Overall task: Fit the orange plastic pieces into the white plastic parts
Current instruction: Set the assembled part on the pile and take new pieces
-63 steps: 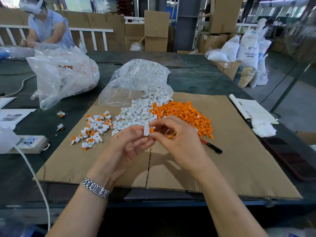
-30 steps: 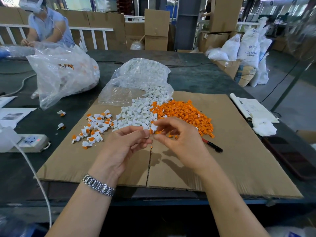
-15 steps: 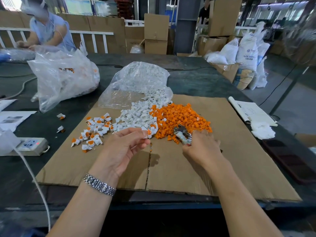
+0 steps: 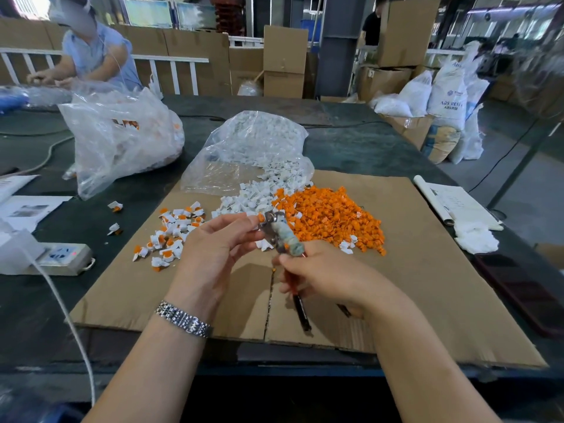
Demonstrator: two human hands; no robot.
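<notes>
A heap of orange plastic pieces (image 4: 331,215) lies on the cardboard sheet (image 4: 412,270), with a heap of white plastic parts (image 4: 253,199) to its left. My left hand (image 4: 213,248) pinches a white part with an orange piece (image 4: 261,218) at its fingertips. My right hand (image 4: 323,276) grips pliers (image 4: 282,235) with tape-wrapped jaws and red-black handles; the jaws sit at the pinched part. A group of fitted white-and-orange parts (image 4: 172,236) lies to the left.
A clear bag (image 4: 247,148) spills white parts at the back. A larger full bag (image 4: 119,138) stands at the left. A power strip (image 4: 61,257) and cable lie at the left edge, papers and cloth (image 4: 467,215) at the right. A person works at the back left.
My right hand left the part, picked the pliers up from beside the orange heap and brought their jaws to the part that my left hand still pinches.
</notes>
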